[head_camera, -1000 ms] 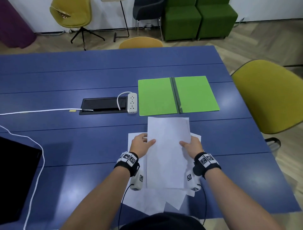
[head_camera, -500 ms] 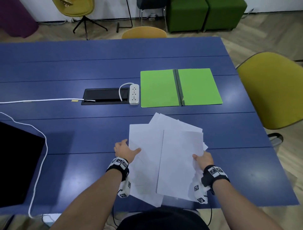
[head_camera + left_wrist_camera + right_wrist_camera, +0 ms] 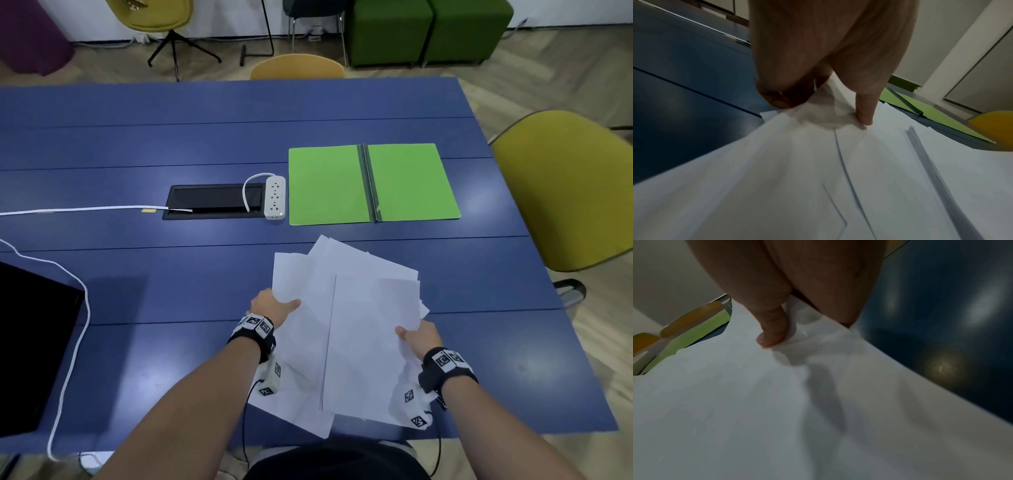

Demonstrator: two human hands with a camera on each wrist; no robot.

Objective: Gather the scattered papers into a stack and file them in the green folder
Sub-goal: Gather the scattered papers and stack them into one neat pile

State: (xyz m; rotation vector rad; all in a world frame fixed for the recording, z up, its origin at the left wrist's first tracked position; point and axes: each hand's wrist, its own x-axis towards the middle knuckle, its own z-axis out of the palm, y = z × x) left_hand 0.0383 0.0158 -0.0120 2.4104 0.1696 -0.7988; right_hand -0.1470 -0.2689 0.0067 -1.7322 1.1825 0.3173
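Several white papers [image 3: 346, 318] overlap in a loose, fanned pile near the table's front edge. My left hand [image 3: 274, 306] pinches the pile's left edge, thumb on top; the left wrist view shows the thumb [image 3: 865, 113] pressing the papers [image 3: 838, 178] with fingers curled under. My right hand [image 3: 416, 337] grips the pile's right edge the same way, thumb [image 3: 772, 334] on the top sheet [image 3: 756, 402]. The green folder [image 3: 371, 183] lies open flat beyond the pile, nothing on it.
A white power strip [image 3: 275, 197] and a black cable hatch [image 3: 212, 205] sit left of the folder on the blue table [image 3: 171, 274]. A dark laptop [image 3: 30, 349] with a white cable is at far left. A yellow chair [image 3: 565, 185] stands at right.
The sheets went from one upright sheet over a scattered layer to a wider fanned pile. Both hands slid outward and back to the pile's side edges.
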